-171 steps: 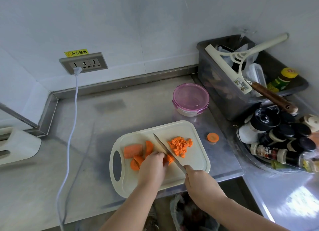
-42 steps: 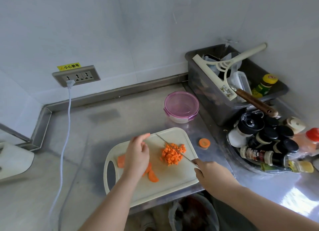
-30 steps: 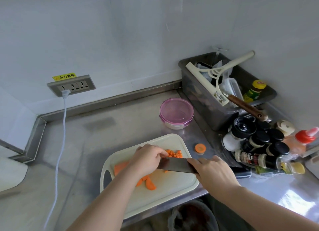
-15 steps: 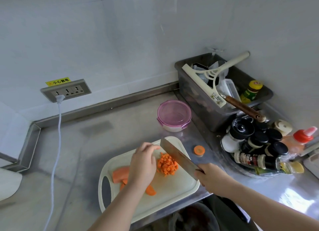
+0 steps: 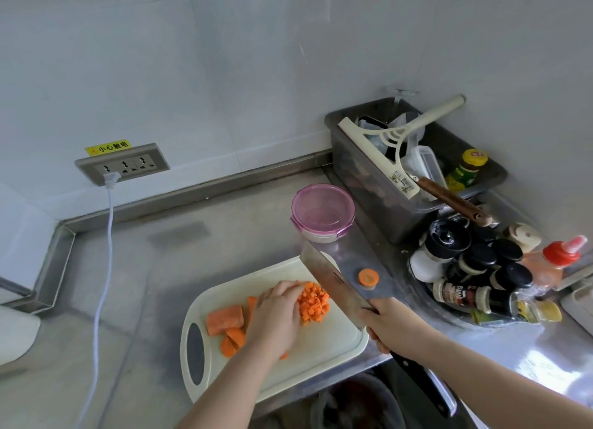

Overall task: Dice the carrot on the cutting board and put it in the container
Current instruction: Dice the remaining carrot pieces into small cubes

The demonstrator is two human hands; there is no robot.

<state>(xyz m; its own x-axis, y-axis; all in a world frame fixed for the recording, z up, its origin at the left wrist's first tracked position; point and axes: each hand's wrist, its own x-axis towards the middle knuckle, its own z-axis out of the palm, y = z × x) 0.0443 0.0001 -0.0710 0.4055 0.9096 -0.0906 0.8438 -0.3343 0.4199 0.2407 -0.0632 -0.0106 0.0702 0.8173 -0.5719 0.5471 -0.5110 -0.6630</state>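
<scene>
Orange diced carrot (image 5: pixel 313 303) lies heaped on the cream cutting board (image 5: pixel 324 345), with bigger uncut carrot chunks (image 5: pixel 224 319) to its left. The left hand (image 5: pixel 277 313) rests beside the heap, fingers loosely cupped, tips touching the dice. The right hand (image 5: pixel 390 327) grips the cleaver (image 5: pixel 333 284) by its handle, blade lifted and slanted over the board's right edge. Behind the board stands the pink-lidded container (image 5: pixel 322 212) — lid on.

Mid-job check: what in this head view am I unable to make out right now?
Head view:
- Left hand: fingertips hidden by the hand itself; grip on the diced carrot unclear.
- Carrot chunks: partly under that hand.
- Container contents: tinted lid hides them.
- Bin: dark, cut off by the bottom edge.
</scene>
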